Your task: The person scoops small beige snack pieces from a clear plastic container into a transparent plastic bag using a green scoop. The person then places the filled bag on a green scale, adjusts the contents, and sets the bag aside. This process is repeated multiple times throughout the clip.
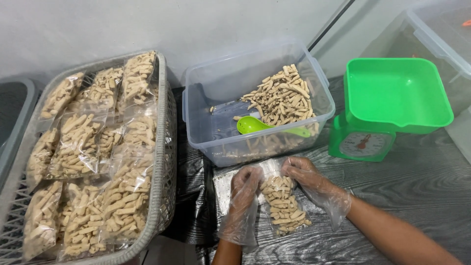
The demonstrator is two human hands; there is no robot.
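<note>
The left hand [245, 182] and the right hand [305, 174] both wear loose clear plastic gloves. Each hand is closed on the top edge of a small clear bag of snack sticks [284, 208], the left at the bag's left corner, the right at its right corner. The bag lies on the dark wood-grain table [422, 186], just in front of the person and just below the clear plastic tub [216, 83]; its lower end points toward the camera.

The tub stands at the centre of the table and contains a pile of loose pale snack sticks [282, 95] heaped toward its right side. A green scoop [252, 125] rests inside the tub, bowl to the left, handle running right under the pile.

To the right of the tub stands a green kitchen scale [365, 145] — its square green pan [395, 91] sits on top, above the dial.

To the left of the tub sits a grey woven basket [164, 162], well apart from the hands. It is filled with sealed bags of sticks [78, 142] laid in overlapping rows — flat, several deep.
</note>
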